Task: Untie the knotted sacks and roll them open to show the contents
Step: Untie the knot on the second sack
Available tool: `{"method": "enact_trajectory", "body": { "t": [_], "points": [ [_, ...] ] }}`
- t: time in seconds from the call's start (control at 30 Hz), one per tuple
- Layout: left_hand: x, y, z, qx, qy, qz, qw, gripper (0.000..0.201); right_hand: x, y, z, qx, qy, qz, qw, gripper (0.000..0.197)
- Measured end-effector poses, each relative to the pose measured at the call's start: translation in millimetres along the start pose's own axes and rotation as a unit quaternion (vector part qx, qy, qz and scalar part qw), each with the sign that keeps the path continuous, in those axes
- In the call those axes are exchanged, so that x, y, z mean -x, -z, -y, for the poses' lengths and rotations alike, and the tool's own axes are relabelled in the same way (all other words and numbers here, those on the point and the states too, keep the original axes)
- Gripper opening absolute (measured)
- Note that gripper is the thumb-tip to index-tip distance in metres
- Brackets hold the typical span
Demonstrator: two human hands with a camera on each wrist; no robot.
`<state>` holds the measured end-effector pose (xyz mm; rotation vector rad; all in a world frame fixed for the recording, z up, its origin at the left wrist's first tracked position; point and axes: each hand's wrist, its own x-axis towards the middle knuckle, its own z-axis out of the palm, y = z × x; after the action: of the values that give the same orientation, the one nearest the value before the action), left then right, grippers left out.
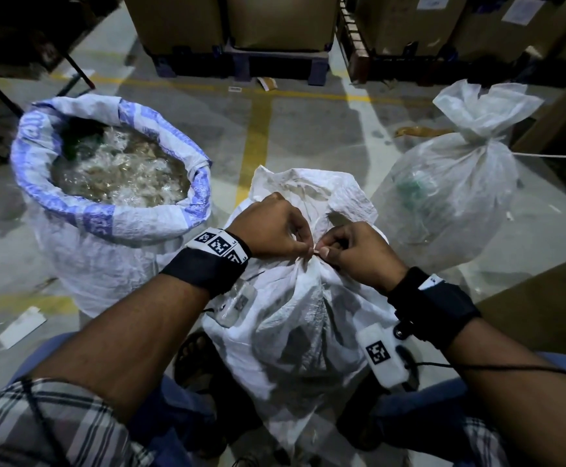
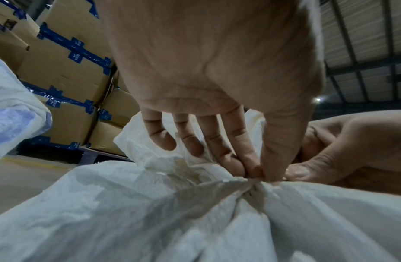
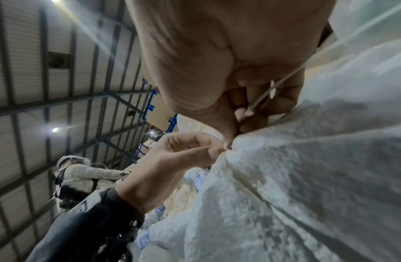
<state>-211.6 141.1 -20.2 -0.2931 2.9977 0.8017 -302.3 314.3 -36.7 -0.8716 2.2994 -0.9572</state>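
Observation:
A white woven sack (image 1: 295, 332) stands between my knees, its neck gathered and tied with a thin tie (image 1: 315, 252). My left hand (image 1: 275, 230) pinches the tie at the knot from the left, thumb and forefinger together (image 2: 262, 170). My right hand (image 1: 352, 251) pinches the same knot from the right (image 3: 235, 131). A thin white string (image 3: 262, 97) runs across the right hand's fingers. The sack's loose top (image 1: 308, 190) flares out behind the knot. What is inside this sack is hidden.
To the left stands an opened sack (image 1: 113, 203) with a blue-printed rolled rim, showing clear plastic scraps. A tied translucent sack (image 1: 453, 183) stands at the right. Cardboard boxes (image 1: 275, 21) on pallets line the back. Another person (image 3: 82, 177) shows in the right wrist view.

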Motion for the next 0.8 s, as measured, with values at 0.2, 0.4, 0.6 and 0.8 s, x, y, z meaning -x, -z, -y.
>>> {"method": "enact_trajectory", "body": {
  "t": [0.2, 0.4, 0.6, 0.8],
  "points": [
    [2.8, 3.5, 0.5, 0.009, 0.013, 0.002, 1.0, 0.01, 0.9, -7.4, -2.2, -0.128, -0.021, 0.003, 0.992, 0.009],
    [2.2, 4.9, 2.1, 0.009, 0.005, 0.002, 1.0, 0.007, -0.1, -7.1, -2.8, -0.123, -0.007, 0.012, 0.992, 0.007],
    [-0.9, -3.9, 2.1, -0.017, -0.001, -0.012, 1.0, 0.023, -1.6, -9.4, -2.5, -0.076, 0.02, -0.005, 0.997, 0.009],
    [-4.6, -10.2, 8.4, -0.007, -0.019, -0.029, 0.999, 0.024, -3.6, -9.3, 0.4, -0.052, 0.056, -0.044, 0.996, 0.017]
  ]
}}
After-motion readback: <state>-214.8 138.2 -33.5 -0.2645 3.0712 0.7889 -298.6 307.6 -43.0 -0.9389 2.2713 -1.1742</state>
